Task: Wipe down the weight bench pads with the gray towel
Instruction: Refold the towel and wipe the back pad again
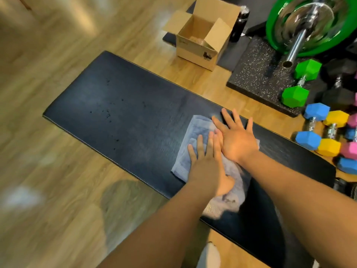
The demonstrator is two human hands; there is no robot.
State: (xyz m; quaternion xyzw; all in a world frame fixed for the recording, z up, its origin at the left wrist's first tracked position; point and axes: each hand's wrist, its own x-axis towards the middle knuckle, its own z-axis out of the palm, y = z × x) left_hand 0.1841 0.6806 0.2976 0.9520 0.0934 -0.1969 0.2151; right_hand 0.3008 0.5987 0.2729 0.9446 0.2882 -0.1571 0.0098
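The black weight bench pad (119, 101) stretches diagonally from upper left to lower right. A gray towel (197, 130) lies flat on its middle part. My left hand (206, 163) presses flat on the towel with fingers spread. My right hand (235, 138) lies flat beside it, palm on the towel, fingertips reaching onto the bare pad at its far edge. Small dark specks dot the pad's left half. Much of the towel is hidden under my hands and forearms.
An open cardboard box (201, 33) stands on the wood floor beyond the pad. A speckled rubber mat (257, 74) holds a green-plated barbell (307, 22) and green dumbbell (299, 84). Blue, yellow and pink dumbbells (324, 130) lie right of the pad. A black bottle (239, 24) stands behind the box.
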